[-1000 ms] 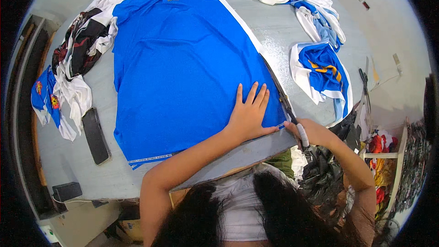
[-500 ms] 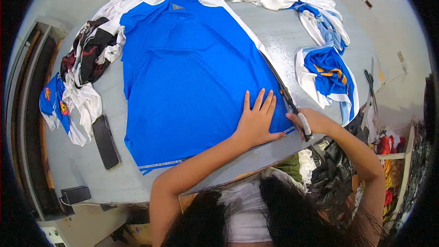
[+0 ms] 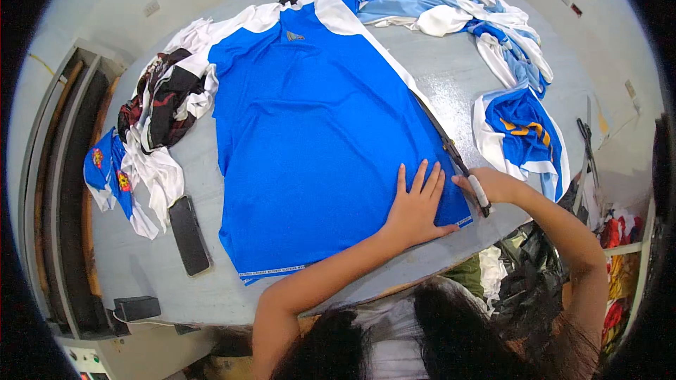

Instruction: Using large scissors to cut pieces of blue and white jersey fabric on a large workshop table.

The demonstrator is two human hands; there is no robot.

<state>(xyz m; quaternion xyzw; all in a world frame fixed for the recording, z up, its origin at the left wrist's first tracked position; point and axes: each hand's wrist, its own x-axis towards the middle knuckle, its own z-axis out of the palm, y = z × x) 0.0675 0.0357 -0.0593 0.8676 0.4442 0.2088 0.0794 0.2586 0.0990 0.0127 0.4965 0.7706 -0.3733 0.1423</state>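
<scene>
OK, blue jersey panel (image 3: 310,148) is lying on the bench (image 3: 141,260), left hand (image 3: 415,212) resting splayed on it near its lower right corner. Right hand (image 3: 494,186) is gripping scissors (image 3: 451,149) at its right edge; any slip could be skewing them.

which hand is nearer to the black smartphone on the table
Left. The left hand is spread on the blue fabric, to the right of the black smartphone; the right hand, holding the scissors, is farther right, past the left hand.
</scene>
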